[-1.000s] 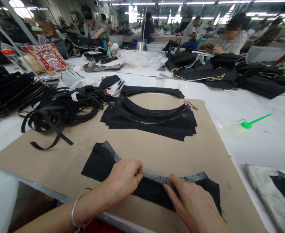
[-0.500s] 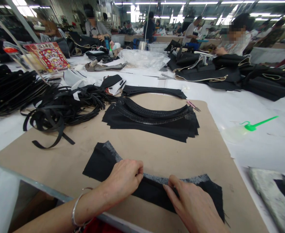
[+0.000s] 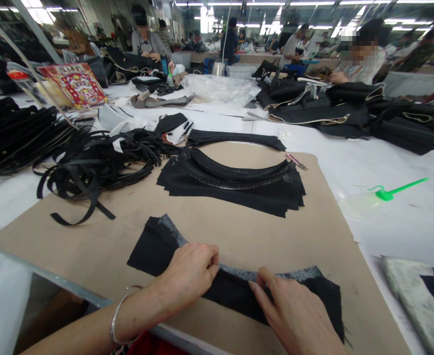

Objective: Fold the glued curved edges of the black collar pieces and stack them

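Note:
A curved black fabric piece (image 3: 148,249) lies across the brown board near its front edge, with a fuzzy grey strip (image 3: 239,272) along its concave upper edge. My left hand (image 3: 195,268), a bangle on its wrist, is closed on that upper edge near the middle. Further right, my right hand (image 3: 291,305) pinches the same edge between thumb and forefinger. A folded ridge of the fabric shows between the two hands. Beyond it rests a stack of similar curved black pieces (image 3: 228,190), with small pink-handled snips (image 3: 296,161) at its right corner.
A tangle of black straps (image 3: 91,167) sits on the left of the brown board (image 3: 320,236). To the right stand a bottle with a green nozzle (image 3: 385,194) and a pale slab (image 3: 405,291). Black pieces (image 3: 313,111) are heaped at the back right, where a person works.
The whole view has shifted very slightly. Both hands keep their places on the black fabric, and nothing else has visibly moved.

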`<state>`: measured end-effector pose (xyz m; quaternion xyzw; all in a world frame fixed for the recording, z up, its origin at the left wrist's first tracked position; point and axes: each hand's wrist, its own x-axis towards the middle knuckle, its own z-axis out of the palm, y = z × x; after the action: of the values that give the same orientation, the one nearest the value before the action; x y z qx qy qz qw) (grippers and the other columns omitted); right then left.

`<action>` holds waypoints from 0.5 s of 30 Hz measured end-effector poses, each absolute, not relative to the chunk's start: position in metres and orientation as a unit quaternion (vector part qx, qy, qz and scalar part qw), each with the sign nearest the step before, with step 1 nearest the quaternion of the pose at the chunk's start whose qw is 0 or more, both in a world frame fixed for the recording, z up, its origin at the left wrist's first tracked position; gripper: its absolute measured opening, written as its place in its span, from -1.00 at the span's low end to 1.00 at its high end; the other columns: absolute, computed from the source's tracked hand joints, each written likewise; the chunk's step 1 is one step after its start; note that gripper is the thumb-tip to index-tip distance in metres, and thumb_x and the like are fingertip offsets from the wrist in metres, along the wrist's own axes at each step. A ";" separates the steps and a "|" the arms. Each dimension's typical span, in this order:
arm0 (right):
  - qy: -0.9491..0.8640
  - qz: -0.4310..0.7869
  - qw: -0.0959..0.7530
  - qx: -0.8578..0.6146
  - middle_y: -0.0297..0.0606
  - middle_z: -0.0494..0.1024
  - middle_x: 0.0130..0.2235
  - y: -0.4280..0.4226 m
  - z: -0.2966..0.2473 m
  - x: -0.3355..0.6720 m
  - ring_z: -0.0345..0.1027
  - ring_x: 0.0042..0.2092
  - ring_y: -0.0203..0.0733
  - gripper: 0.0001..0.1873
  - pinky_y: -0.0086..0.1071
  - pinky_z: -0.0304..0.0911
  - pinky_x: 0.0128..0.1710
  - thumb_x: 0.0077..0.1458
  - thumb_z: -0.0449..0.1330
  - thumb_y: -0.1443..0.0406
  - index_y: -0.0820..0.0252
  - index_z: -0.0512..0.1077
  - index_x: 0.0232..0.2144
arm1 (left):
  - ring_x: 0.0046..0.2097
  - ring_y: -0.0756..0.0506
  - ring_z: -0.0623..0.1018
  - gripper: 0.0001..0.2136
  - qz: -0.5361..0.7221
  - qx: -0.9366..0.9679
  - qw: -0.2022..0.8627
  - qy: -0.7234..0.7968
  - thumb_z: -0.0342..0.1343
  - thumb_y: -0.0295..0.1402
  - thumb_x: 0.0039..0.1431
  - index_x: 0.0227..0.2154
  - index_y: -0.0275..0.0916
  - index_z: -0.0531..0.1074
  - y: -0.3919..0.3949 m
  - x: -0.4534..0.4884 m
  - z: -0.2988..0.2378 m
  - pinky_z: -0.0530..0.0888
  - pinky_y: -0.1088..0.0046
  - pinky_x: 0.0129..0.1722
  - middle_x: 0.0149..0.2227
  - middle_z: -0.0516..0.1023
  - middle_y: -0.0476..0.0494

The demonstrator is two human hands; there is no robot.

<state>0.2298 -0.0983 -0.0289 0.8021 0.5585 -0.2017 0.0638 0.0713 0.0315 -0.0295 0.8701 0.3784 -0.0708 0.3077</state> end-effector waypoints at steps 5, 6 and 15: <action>0.553 -0.216 0.059 0.802 -0.32 0.59 -0.46 -0.100 -0.027 0.232 0.54 -0.35 -0.01 -0.76 -0.37 -0.05 -0.53 0.30 -0.03 0.25 0.04 0.41 -0.34 | -0.35 -0.13 0.56 -0.88 -0.073 0.865 0.314 0.383 0.05 -0.43 0.08 -0.47 -0.16 0.47 0.031 0.071 -0.026 0.25 0.45 -0.40 -0.46 0.58 -0.03; 0.554 -0.219 0.054 0.802 -0.33 0.59 -0.46 -0.101 -0.027 0.233 0.54 -0.35 -0.02 -0.76 -0.37 -0.05 -0.53 0.30 -0.03 0.24 0.03 0.41 -0.34 | -0.35 -0.13 0.55 -0.89 -0.073 0.864 0.316 0.384 0.06 -0.42 0.08 -0.47 -0.16 0.48 0.032 0.070 -0.024 0.25 0.45 -0.40 -0.46 0.58 -0.03; 0.556 -0.217 0.018 0.802 -0.34 0.59 -0.44 -0.108 -0.019 0.231 0.53 -0.38 -0.06 -0.75 -0.37 0.08 -0.51 0.27 -0.04 0.25 0.02 0.40 -0.38 | -0.37 -0.08 0.53 -0.87 -0.070 0.847 0.386 0.359 0.06 -0.43 0.07 -0.49 -0.17 0.50 0.036 0.062 -0.011 0.28 0.49 -0.38 -0.48 0.57 -0.01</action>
<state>0.2312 -0.1079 -0.0189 0.8018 0.5565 -0.2172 0.0183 0.0620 0.0357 -0.0114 0.8468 0.3593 -0.0702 0.3858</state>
